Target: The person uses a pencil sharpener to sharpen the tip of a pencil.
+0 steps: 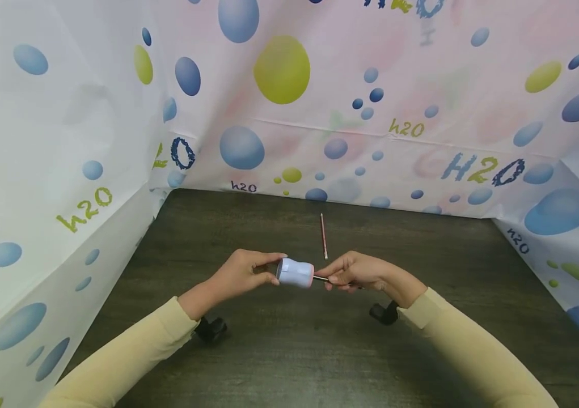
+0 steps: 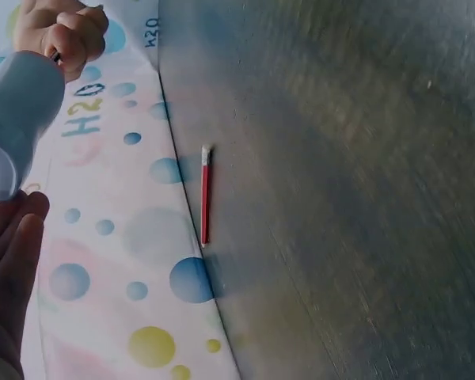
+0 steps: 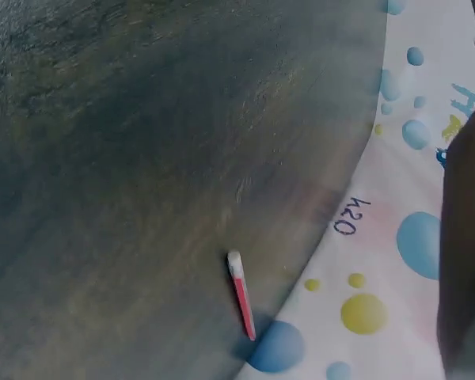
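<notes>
A pale blue, waisted pencil sharpener [image 1: 296, 273] with a pink-rimmed end is held sideways above the table. My left hand [image 1: 248, 273] grips its left end between thumb and fingers; in the left wrist view these fingers [image 2: 16, 253] show beside its base. My right hand [image 1: 358, 271] pinches a thin dark pencil [image 1: 321, 278], whose front end is inside the sharpener's pink-rimmed end. The right wrist view shows only a dark part of the right hand [image 3: 469, 206] at its edge.
A red pencil [image 1: 323, 237] with a white eraser end lies on the dark table [image 1: 269, 362], beyond the hands. White sheeting [image 1: 320, 170] with blue and green dots encloses the table at the back and both sides. Black wrist mounts [image 1: 211, 330] hang below both wrists.
</notes>
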Tool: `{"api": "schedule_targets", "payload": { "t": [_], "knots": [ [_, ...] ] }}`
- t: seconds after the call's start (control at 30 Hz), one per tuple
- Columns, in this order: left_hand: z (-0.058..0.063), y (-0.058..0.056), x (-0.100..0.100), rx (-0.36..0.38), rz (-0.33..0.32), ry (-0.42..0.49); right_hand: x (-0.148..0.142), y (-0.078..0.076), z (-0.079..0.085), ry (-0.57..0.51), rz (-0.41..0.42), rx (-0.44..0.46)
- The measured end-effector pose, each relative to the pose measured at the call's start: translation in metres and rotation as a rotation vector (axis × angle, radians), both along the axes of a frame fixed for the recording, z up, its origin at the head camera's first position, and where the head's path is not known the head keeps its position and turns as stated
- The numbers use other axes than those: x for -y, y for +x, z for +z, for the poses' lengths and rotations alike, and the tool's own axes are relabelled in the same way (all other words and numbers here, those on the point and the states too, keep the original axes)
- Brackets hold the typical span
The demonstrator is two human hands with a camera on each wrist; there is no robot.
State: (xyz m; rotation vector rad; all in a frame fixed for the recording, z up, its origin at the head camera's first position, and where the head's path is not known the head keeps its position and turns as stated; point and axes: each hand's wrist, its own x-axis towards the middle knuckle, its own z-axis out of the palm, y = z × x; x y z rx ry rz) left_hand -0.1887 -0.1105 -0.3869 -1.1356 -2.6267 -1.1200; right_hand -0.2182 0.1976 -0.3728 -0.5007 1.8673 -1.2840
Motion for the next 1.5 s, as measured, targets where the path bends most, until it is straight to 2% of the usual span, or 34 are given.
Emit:
{"api": "schedule_targets", "payload": {
  "t": [0.03,0.07,0.1,0.17,0.23,0.3,0.43,0.53,0.67,0.8,0.93,1.07,1.17,1.4,1.5],
  "knots": [
    [0.000,-0.001,0.000,0.014,0.005,-0.002,-0.001,0.000,-0.001,-0.008,-0.004,-0.008],
    [0.001,-0.003,0.001,0.062,0.007,0.008,-0.001,0.000,-0.001,-0.014,-0.014,-0.032],
    [0.001,-0.005,0.002,0.136,0.003,0.038,-0.001,0.002,-0.001,-0.016,-0.023,-0.073],
    [0.002,-0.010,0.006,0.331,-0.005,0.129,0.001,0.006,0.000,-0.007,-0.045,-0.187],
    [0.002,-0.014,0.009,0.526,0.003,0.224,0.005,0.010,0.001,0.023,-0.071,-0.311],
    [0.002,-0.019,0.011,0.681,0.018,0.298,0.008,0.014,0.001,0.066,-0.094,-0.452],
    [-0.001,-0.024,0.009,0.885,0.094,0.302,0.012,0.018,-0.002,0.159,-0.124,-0.753],
    [-0.004,-0.026,0.006,0.980,0.105,0.291,0.014,0.020,-0.006,0.198,-0.107,-0.998],
    [-0.007,-0.026,0.002,1.031,0.092,0.283,0.016,0.022,-0.011,0.210,-0.079,-1.287],
    [-0.009,-0.025,-0.001,1.034,0.102,0.279,0.017,0.024,-0.017,0.201,-0.079,-1.442],
    [-0.009,-0.024,-0.003,0.961,0.105,0.271,0.019,0.025,-0.019,0.202,-0.089,-1.437],
    [-0.012,-0.025,-0.004,0.852,0.109,0.255,0.020,0.025,-0.018,0.215,-0.100,-1.331],
    [-0.013,-0.024,-0.004,0.774,0.126,0.235,0.021,0.024,-0.015,0.209,-0.097,-1.185],
    [-0.010,-0.021,-0.007,0.598,0.120,0.160,0.020,0.019,-0.007,0.188,-0.115,-0.729],
    [-0.008,-0.018,-0.006,0.547,0.090,0.127,0.017,0.016,-0.006,0.162,-0.083,-0.623]
  ]
}}
